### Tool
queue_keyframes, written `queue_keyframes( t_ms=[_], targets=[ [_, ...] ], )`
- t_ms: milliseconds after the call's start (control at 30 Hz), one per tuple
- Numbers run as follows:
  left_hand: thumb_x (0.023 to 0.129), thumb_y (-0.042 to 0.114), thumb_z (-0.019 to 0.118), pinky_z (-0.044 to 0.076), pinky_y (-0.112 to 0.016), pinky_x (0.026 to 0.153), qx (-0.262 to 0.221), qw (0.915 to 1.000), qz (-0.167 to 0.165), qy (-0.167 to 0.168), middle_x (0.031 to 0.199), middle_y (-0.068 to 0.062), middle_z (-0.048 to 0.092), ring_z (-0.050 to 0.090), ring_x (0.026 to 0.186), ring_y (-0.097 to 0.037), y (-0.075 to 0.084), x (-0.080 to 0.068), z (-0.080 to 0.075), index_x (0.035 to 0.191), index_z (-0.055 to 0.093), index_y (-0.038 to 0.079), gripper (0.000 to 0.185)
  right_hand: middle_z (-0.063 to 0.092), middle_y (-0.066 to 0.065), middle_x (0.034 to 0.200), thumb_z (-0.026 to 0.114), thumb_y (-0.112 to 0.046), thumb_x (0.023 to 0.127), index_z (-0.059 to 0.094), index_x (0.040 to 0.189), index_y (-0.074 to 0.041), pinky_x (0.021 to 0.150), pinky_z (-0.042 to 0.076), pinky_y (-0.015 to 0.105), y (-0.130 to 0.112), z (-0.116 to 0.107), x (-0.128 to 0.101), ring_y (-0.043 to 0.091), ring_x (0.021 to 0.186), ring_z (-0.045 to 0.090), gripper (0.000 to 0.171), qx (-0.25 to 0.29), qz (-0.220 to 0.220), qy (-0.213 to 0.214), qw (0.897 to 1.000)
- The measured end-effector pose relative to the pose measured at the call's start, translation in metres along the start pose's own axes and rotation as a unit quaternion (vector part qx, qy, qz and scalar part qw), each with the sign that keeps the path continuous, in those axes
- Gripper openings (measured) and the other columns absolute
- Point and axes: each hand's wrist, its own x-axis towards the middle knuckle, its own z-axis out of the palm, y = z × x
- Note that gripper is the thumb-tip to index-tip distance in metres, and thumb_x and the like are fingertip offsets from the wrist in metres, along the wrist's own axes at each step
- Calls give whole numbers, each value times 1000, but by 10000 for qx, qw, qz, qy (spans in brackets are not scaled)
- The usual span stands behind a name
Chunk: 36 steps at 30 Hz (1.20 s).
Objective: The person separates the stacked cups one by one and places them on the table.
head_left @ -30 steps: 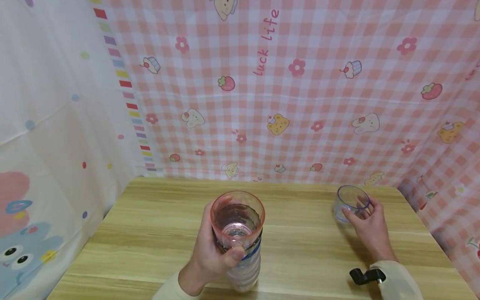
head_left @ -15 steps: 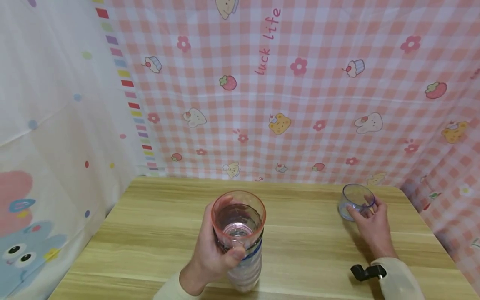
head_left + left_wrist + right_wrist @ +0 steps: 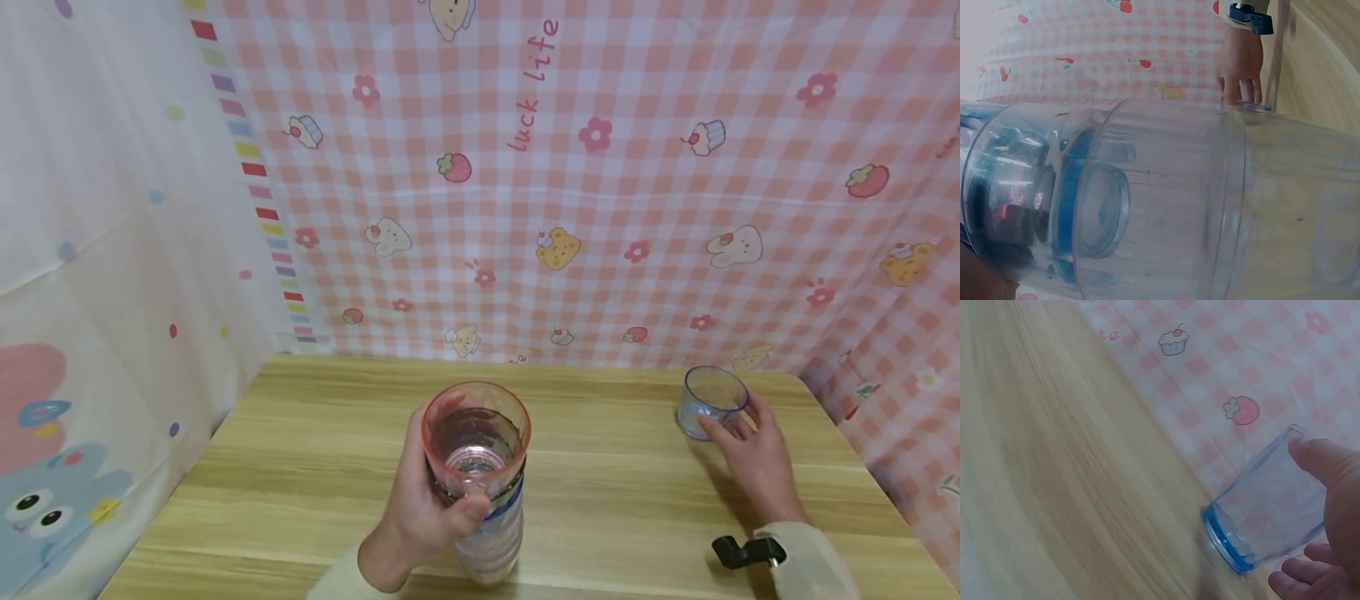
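A pink see-through cup (image 3: 476, 433) sits mouth up on top of a clear ribbed bottle (image 3: 491, 542) with a blue band, near the table's front middle. My left hand (image 3: 442, 487) grips them where they meet, thumb across the front. The left wrist view looks through the cup wall (image 3: 1260, 206) at the bottle's blue cap (image 3: 1094, 212). At the back right a small blue-tinted cup (image 3: 711, 398) stands upright on the table. My right hand (image 3: 731, 423) holds it from the near side. In the right wrist view the thumb (image 3: 1319, 459) lies on the small cup (image 3: 1266, 512) near its rim, and the fingers (image 3: 1300, 581) curl by its base.
The wooden table (image 3: 315, 450) is closed in by a pink checked cloth (image 3: 600, 208) at the back and right and a white patterned cloth (image 3: 112, 250) on the left. The small cup is close to the back right corner. A black clip (image 3: 738, 552) sits at my right wrist.
My right hand has slid the small blue cup a little to the right and toward the back cloth. The left hand, pink cup and bottle have stayed put.
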Motion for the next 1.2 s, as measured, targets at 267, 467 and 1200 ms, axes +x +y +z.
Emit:
queue_keyframes(
  t_ms=[267, 467, 1200],
  targets=[
    [103, 49, 68, 56, -33, 112, -51, 9999, 95, -71, 146, -12, 60, 65, 129, -23, -1, 0, -1, 155, 31, -12, 88, 12, 23, 180, 67, -46, 106, 4, 173, -4, 112, 42, 8, -6, -16, -18, 45, 162, 26, 101, -40, 16, 149, 9999],
    [103, 48, 67, 57, -35, 111, 18, 9996, 244, -130, 145, -15, 59, 65, 129, -24, -2, 1, -1, 151, 31, -18, 89, 22, 23, 178, 66, -47, 106, 10, 173, -6, 111, 39, 5, -23, -23, -32, 44, 162, 28, 96, -319, -240, 447, 9982],
    [101, 37, 74, 57, -36, 112, -473, 9980, 104, -401, 145, -19, 61, 66, 130, -25, -3, -5, -2, 150, 33, -17, 85, 63, -21, 149, 73, -5, 103, 47, 162, -7, 99, 47, 0, -95, -1, -90, -17, 130, 56, 64, -58, -2506, 524, 9667]
  ],
)
